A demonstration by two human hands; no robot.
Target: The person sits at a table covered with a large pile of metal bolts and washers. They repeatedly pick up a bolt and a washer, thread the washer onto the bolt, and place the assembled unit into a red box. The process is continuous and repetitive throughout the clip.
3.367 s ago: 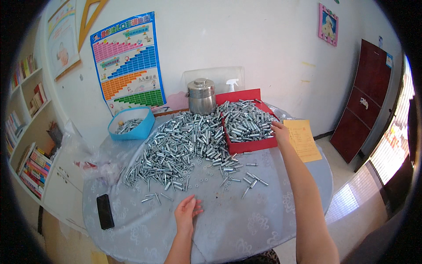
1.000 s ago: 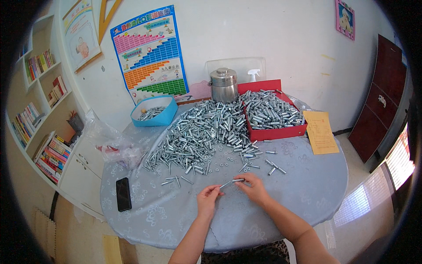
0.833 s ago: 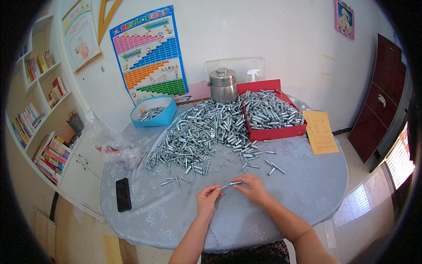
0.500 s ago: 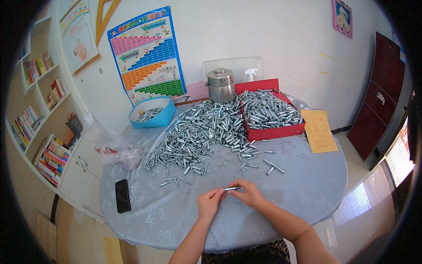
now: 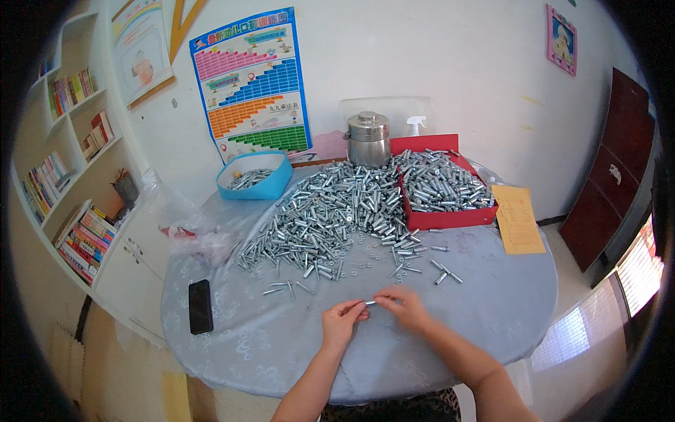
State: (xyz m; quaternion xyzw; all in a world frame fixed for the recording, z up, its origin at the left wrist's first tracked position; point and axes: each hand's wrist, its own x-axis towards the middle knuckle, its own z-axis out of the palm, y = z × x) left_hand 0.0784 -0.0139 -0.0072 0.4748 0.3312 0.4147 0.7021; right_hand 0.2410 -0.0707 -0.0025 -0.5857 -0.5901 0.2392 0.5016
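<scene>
A small silver expansion bolt (image 5: 370, 303) is held level between my two hands above the near middle of the table. The fingertips of my left hand (image 5: 340, 325) pinch its left end. My right hand (image 5: 406, 309) grips the other end with thumb and fingers, covering much of that side. Just beyond lies a large heap of loose metal bolts and sleeves (image 5: 330, 211), with several small washers (image 5: 365, 266) scattered at its front edge. To the right of the heap, a red box (image 5: 450, 219) is piled high with bolts.
A blue fabric bin (image 5: 271, 186) with metal parts stands back left, beside a steel canister (image 5: 369, 144). A black phone (image 5: 200, 307) lies on the grey tablecloth (image 5: 267, 359) at left, near a clear plastic bag (image 5: 200, 243). Yellow paper (image 5: 519, 221) overhangs the right edge.
The view has shifted a little, so the table's contents appear farther right. My right fingers now cover more of the bolt, while both hands keep hold of it.
</scene>
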